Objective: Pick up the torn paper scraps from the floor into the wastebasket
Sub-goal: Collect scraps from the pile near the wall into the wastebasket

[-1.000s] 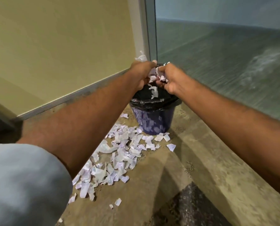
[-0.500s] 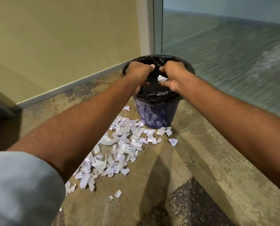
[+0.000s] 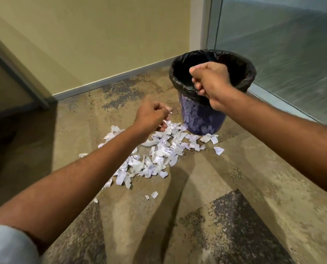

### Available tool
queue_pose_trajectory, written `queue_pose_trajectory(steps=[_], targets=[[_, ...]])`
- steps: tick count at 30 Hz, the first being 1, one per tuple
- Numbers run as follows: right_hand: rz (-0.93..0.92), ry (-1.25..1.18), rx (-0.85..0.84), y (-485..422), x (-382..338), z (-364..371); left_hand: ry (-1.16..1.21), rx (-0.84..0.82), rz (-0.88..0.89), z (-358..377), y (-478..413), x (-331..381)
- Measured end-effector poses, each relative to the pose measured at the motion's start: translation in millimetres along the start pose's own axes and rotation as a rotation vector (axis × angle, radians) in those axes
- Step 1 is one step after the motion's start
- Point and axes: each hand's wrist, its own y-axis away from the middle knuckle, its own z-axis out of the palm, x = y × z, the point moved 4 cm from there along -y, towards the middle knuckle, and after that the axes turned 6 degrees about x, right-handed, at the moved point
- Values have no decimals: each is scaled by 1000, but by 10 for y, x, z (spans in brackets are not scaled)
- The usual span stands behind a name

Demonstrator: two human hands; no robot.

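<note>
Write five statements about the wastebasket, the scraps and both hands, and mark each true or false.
1. The wastebasket has a black liner. True.
2. The wastebasket lies tipped over. False: it stands upright.
3. Many paper scraps lie on the floor by the wastebasket's base. True.
4. The right hand presses on the floor. False: it is up at the wastebasket's rim.
5. The left hand is inside the wastebasket. False: it is outside, over the paper scraps.
</note>
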Motion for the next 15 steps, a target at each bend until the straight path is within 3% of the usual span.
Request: queue_pose_trajectory(steps=[4,9,13,15], targets=[[-38,192,-231,414,250,282,-153,-23,-168,-144,271,-711],[82,388,-524,917,917,560,-227,-144,-365,-150,723,-1496],[94,603,-710,1344,1571,642,-471,-180,-303,-166,959,-1881],[-3,706,-816,1543,1852,653,-597,-202,-253,-180,1060,-2029]])
